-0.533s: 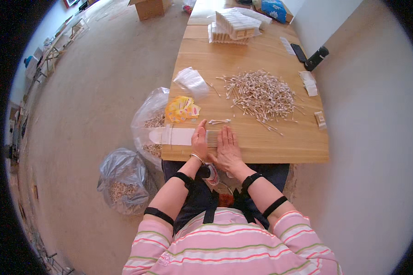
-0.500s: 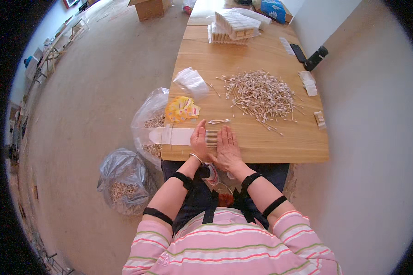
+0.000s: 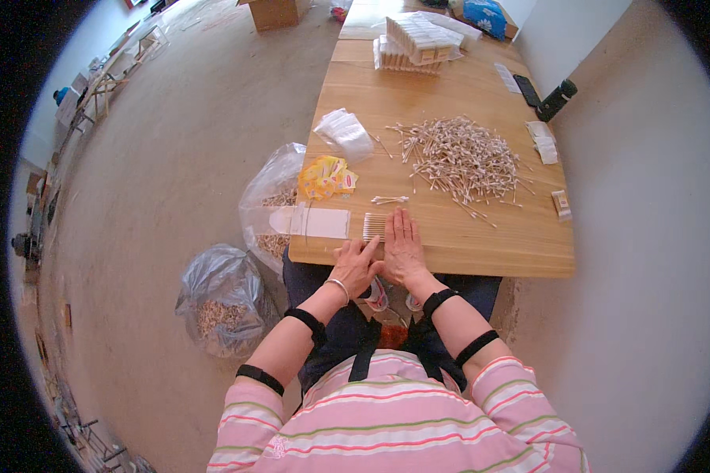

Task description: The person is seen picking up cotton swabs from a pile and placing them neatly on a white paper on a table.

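A flat row of cotton swabs (image 3: 373, 226), laid side by side, rests near the table's front edge. Along its right side lies my right hand (image 3: 404, 248), palm down with the fingers straight and together. My left hand (image 3: 356, 266) is at the near end of the row; its index finger points forward and touches or nearly touches the swabs, the other fingers loosely bent. Neither hand grips anything. Just beyond the row is a small loose bunch of cotton swabs (image 3: 390, 200). A white flat strip (image 3: 327, 222) lies to the left, reaching the table's left edge.
A big pile of cotton swabs (image 3: 461, 162) spreads beyond my right hand. Yellow packets (image 3: 326, 178) and clear plastic bags (image 3: 344, 132) lie at the left. Packed bundles (image 3: 418, 43) stand far back. A dark bottle (image 3: 556, 100) and phone (image 3: 527, 91) sit by the wall. Filled sacks (image 3: 225, 303) stand on the floor.
My left hand has drawn back from the row's left side to its near end, index finger now extended. My right hand stays flat at the right side. The view has shifted slightly.
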A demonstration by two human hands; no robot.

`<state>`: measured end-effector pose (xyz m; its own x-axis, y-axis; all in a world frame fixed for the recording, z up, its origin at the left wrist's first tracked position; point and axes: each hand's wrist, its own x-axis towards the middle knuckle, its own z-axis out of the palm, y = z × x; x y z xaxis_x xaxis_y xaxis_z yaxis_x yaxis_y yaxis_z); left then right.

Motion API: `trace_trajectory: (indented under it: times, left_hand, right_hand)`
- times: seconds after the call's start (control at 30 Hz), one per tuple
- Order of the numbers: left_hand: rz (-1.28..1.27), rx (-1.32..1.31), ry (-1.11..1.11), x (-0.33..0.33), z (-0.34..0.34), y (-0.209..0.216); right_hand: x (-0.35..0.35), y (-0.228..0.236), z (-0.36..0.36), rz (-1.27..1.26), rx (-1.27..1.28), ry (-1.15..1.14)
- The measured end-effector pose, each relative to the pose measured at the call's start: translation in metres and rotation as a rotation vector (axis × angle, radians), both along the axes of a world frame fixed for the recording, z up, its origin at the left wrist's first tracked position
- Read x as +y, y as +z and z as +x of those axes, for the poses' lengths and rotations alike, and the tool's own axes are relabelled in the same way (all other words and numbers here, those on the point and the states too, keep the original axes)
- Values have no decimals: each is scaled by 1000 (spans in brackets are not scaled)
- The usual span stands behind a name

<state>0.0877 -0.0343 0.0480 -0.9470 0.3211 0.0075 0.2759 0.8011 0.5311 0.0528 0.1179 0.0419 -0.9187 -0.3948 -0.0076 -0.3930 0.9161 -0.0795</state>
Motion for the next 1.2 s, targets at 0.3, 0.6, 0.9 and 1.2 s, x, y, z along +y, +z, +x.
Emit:
trace_trajectory:
  times: [0.3,0.6,0.9,1.2]
  left_hand:
    - [26,-70,-2,2,-3,-2]
    - [-2,-68,25,5,-5,1]
    - [-6,-120,44,8,-7,10]
    - [-58,-188,61,11,-12,18]
  right_hand:
    - [-1,1,-1,28,9,-23]
    - [0,1,-2,38,-40,-25]
    - [1,-1,-1,25,2,-20]
    - [0,-5,-2,5,14,-30]
